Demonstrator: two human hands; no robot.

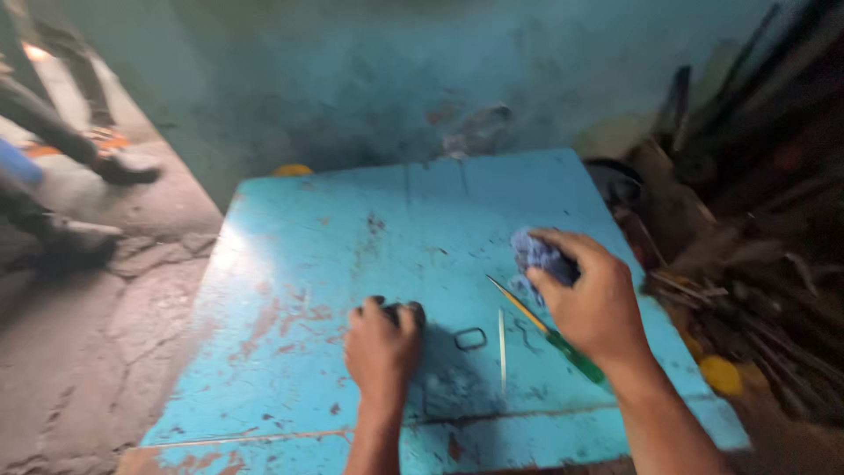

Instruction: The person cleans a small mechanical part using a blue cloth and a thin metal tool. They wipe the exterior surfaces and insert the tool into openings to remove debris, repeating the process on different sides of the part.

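Blue cloth in right hand

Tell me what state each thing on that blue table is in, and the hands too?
left hand: closed over a small dark object, pressed on the table
small dark object: mostly hidden under the fingers
right hand: gripping a blue cloth
blue cloth: bunched up, held just above the table
screwdriver: lying flat, partly under the right hand
metal ring: lying flat, untouched
thin rod: lying flat, untouched
table: paint worn and chipped
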